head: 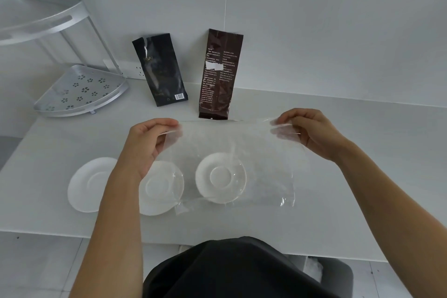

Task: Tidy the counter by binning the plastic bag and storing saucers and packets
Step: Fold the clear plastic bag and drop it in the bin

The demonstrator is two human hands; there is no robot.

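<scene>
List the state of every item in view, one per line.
plastic bag: held up flat, stretched between both hands
left hand: fingers pinching the bag's top left corner
right hand: fingers pinching the top right corner
three saucers: on the counter, side by side, unstacked
black packet: torn open at top, leaning on wall
brown packet: upright against wall
corner rack: shelves empty

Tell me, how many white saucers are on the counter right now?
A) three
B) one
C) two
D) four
A: three saucers sit in a row, the left saucer uncovered, the middle saucer and right saucer seen through the clear plastic bag stretched between the left hand and right hand.
</scene>
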